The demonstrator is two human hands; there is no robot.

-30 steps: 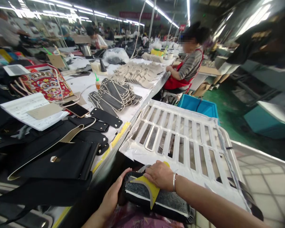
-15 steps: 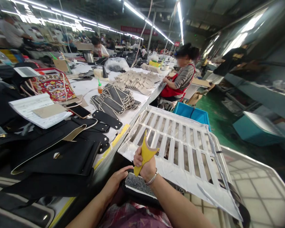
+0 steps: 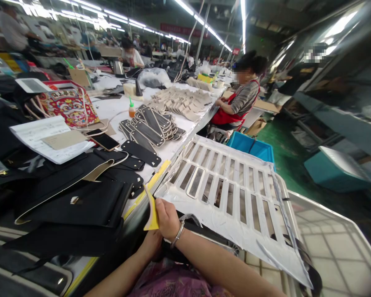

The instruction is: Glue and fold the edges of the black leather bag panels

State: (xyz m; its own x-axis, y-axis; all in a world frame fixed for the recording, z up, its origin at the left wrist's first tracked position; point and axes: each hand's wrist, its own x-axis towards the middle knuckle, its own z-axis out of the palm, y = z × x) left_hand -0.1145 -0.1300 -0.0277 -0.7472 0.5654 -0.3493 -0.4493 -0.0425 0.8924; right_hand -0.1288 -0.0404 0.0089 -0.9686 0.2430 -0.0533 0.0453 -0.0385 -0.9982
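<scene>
My right hand [image 3: 168,218], with a metal bangle at its wrist, is closed around a yellow curved piece [image 3: 153,212] with a pale edge, held upright near the table's front edge. Just below it is my left hand [image 3: 153,242], close against the right one; its fingers are mostly hidden. A dark item [image 3: 208,232] with a light edge lies in front of my body, partly covered by my right forearm. To the right of my hands is a white slotted rack [image 3: 216,208], with a grey, pale-rimmed strip [image 3: 196,182] lying on it.
Black bag pieces [image 3: 95,202] cover the table at left, near a phone [image 3: 103,140] and papers [image 3: 49,138]. Dark strap pieces [image 3: 148,130] and beige pieces [image 3: 182,101] are piled farther back. A person in a red apron [image 3: 227,113] sits beyond a blue bin [image 3: 252,146].
My right hand has moved left and down with the yellow piece, which has turned to show its edge. My left hand has come in under the right one, off the dark item's corner.
</scene>
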